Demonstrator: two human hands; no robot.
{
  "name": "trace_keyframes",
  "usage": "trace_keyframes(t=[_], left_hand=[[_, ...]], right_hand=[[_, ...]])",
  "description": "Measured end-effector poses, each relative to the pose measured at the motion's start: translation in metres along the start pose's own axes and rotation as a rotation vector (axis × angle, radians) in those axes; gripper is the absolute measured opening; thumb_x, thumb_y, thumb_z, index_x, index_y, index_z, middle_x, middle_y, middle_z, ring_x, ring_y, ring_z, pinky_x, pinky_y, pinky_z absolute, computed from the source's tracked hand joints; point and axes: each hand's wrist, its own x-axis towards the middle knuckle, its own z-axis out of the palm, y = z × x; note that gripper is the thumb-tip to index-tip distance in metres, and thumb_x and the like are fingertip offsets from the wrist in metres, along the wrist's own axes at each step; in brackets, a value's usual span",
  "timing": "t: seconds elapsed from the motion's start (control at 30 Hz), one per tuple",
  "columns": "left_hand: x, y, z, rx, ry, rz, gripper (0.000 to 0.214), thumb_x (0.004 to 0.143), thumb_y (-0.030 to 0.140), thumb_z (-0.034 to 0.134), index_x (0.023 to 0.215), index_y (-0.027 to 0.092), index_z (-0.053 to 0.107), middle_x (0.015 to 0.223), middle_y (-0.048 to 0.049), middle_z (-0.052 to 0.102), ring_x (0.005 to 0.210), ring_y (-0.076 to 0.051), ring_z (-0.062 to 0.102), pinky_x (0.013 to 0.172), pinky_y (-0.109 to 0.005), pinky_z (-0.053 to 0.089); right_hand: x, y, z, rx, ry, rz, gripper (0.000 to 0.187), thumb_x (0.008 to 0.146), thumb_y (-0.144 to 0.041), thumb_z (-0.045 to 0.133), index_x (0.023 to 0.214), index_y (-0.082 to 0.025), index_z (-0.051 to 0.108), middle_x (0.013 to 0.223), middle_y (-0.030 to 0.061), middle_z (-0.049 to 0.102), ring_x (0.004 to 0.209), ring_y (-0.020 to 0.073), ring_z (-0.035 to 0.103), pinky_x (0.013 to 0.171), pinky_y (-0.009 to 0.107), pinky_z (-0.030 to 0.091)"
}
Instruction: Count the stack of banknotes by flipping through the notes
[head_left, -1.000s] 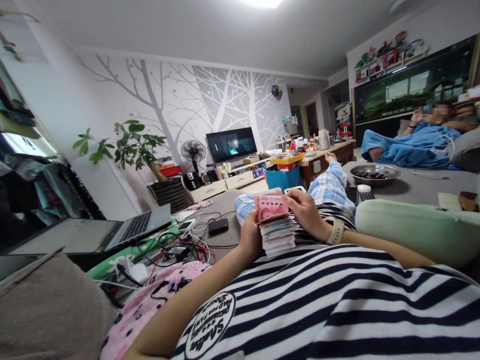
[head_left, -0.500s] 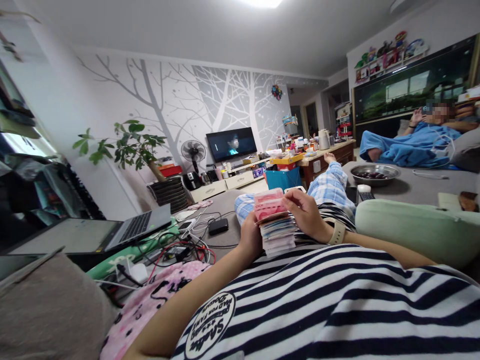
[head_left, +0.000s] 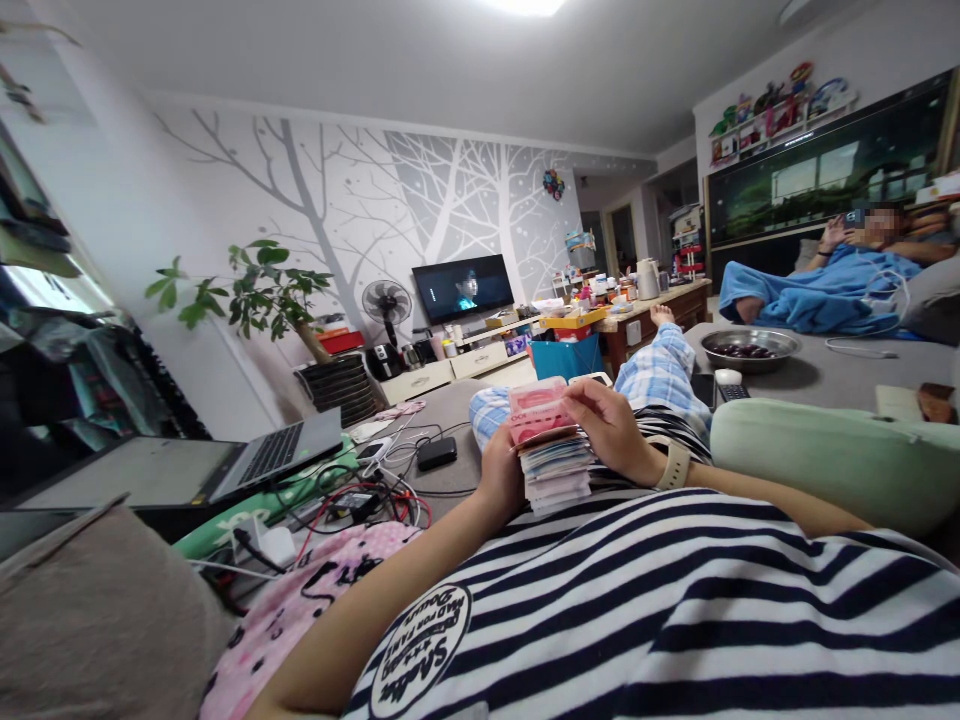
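Our left hand (head_left: pixel 502 472) holds a fat stack of money (head_left: pixel 556 474) above our striped shirt (head_left: pixel 585 610). Our right hand (head_left: pixel 619 432) pinches the side of a red note (head_left: pixel 537 404). Many notes hang down; we seem partway, but cannot tell how many are left.

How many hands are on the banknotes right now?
2: the left hand grips the left side of the banknotes; the right hand pinches their upper right edge. Both show only partly.

Pink banknotes (head_left: pixel 538 410) raised in left grip (head_left: pixel 501 470); thick wad (head_left: pixel 556 474) below, edges pale, bluish.
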Motion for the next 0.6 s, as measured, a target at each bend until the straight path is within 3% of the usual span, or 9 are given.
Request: trace_keyframes(t=[0.1,0.6], left_hand=[[-0.003,0.005,0.000,0.036,-0.035,0.067,0.012,0.068,0.028,0.060,0.072,0.021,0.068,0.084,-0.0058,0.072,0.093,-0.026,0.060,0.087,-0.037,0.044],[0.002,-0.006,-0.002,0.086,-0.047,0.097,0.014,0.068,0.033,0.060,0.072,0.022,0.068,0.088,-0.0066,0.071,0.091,-0.028,0.060,0.091,-0.040,0.042]], right_hand=[[0.000,0.001,0.000,0.001,0.001,-0.007,0.017,0.091,-0.031,0.049,0.081,-0.020,0.057,0.073,0.0008,0.057,0.070,0.0152,0.053,0.065,0.026,0.043],[-0.001,-0.003,-0.002,0.000,0.001,-0.014,0.020,0.092,-0.031,0.049,0.079,-0.019,0.058,0.068,-0.0006,0.056,0.064,0.0135,0.051,0.061,0.025,0.041]])
